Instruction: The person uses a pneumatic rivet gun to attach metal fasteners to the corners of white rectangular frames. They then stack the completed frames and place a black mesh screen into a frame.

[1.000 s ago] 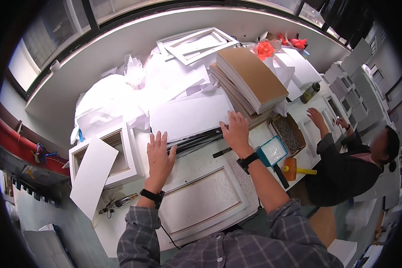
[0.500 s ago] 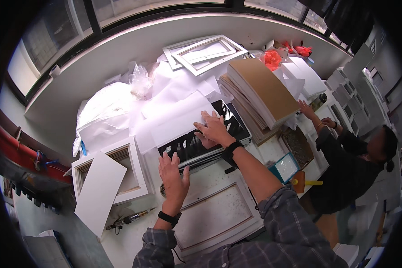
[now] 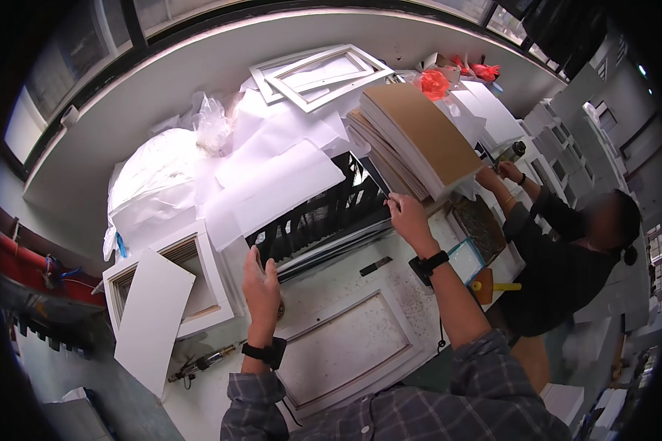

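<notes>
A stack of glossy black glass panels (image 3: 338, 209) lies on the bench in front of me, its back left part covered by white paper sheets (image 3: 290, 192). My right hand (image 3: 413, 226) is closed at the right front corner of the top panel, fingers pinching its edge. My left hand (image 3: 260, 292) stands at the stack's left end, fingers straight and thumb apart, against or very near the edge; the exact contact is hidden. Below the stack lies a white framed door panel (image 3: 346, 349), its recessed face speckled with dirt.
At left, a white board (image 3: 154, 316) rests across white frames (image 3: 212, 283), near a power screwdriver (image 3: 202, 364). Tall brown-topped boards (image 3: 426, 136) stand right of the glass. A yellow-handled mallet (image 3: 484, 287) and small black bar (image 3: 376, 266) lie nearby. A co-worker (image 3: 566, 250) works at right.
My right hand has left the top of the black glass and moved right to its corner. My left hand has drawn in at the left end. The view has shifted slightly.
</notes>
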`<act>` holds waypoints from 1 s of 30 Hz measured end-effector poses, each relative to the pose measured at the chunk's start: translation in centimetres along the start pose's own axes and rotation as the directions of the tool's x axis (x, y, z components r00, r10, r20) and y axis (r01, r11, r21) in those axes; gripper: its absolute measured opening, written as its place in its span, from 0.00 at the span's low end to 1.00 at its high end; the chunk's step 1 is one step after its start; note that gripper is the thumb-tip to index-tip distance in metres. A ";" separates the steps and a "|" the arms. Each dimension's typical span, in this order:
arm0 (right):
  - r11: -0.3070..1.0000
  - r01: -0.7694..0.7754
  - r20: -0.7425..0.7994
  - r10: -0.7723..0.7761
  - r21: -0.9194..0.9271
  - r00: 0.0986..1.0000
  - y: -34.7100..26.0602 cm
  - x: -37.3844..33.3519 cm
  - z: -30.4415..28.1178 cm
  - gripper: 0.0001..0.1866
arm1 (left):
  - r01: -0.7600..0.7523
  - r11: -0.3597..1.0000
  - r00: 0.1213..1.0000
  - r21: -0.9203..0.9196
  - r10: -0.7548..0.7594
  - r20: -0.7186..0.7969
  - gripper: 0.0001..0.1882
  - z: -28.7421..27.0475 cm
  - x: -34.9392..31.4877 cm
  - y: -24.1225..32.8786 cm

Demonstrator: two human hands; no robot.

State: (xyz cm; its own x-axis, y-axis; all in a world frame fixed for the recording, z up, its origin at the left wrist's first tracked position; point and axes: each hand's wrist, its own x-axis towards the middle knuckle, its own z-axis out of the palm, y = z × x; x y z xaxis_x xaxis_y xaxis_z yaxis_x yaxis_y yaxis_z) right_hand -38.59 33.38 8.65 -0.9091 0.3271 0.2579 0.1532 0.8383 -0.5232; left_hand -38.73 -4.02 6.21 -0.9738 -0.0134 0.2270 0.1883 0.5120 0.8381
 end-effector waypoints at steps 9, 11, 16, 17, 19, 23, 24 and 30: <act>0.976 -0.188 0.137 0.172 0.107 0.976 -1.0 0.9 -0.7 0.20 | 0.313 0.795 0.929 -0.520 -0.370 -0.005 0.24 1.2 1.1 -3.6; 0.936 -0.243 0.170 0.204 0.255 0.964 -0.9 0.8 -0.8 0.21 | 0.345 0.800 0.923 -0.491 -0.383 0.024 0.24 0.9 0.8 -4.3; 0.870 -0.296 0.183 0.241 0.395 0.953 0.2 0.0 -0.6 0.27 | 0.442 0.748 0.890 -0.495 -0.437 0.134 0.20 0.3 0.2 -3.2; 0.865 -0.288 0.178 0.234 0.410 0.956 0.0 -0.4 -0.5 0.27 | 0.443 0.743 0.890 -0.501 -0.430 0.150 0.19 0.1 0.1 -2.9; 0.857 -0.274 0.169 0.221 0.436 0.961 -0.5 -1.3 -0.5 0.27 | 0.448 0.730 0.890 -0.516 -0.417 0.183 0.19 -0.4 -0.3 -2.4; 0.718 -0.415 0.314 0.281 0.558 0.907 -3.8 -3.7 -1.4 0.24 | 0.485 0.703 0.871 -0.521 -0.445 0.210 0.17 -0.6 -1.2 -2.4; 0.675 -0.457 0.354 0.297 0.579 0.887 -3.9 -4.4 -1.4 0.24 | 0.490 0.689 0.867 -0.534 -0.447 0.219 0.17 -0.6 -1.5 -2.0; 0.356 -0.699 0.601 0.357 0.620 0.715 -7.1 -6.8 -1.7 0.28 | 0.447 0.591 0.883 -0.671 -0.410 0.228 0.16 -2.2 -0.9 2.6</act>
State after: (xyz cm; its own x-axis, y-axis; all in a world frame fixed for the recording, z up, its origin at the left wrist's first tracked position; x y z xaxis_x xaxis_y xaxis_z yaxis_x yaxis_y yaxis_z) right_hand -32.84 25.99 12.01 -0.8283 0.2711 -0.4904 0.4496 -0.2007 -0.8704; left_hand -37.08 -4.58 9.28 -0.9663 -0.0263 -0.2561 -0.2388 -0.2794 0.9300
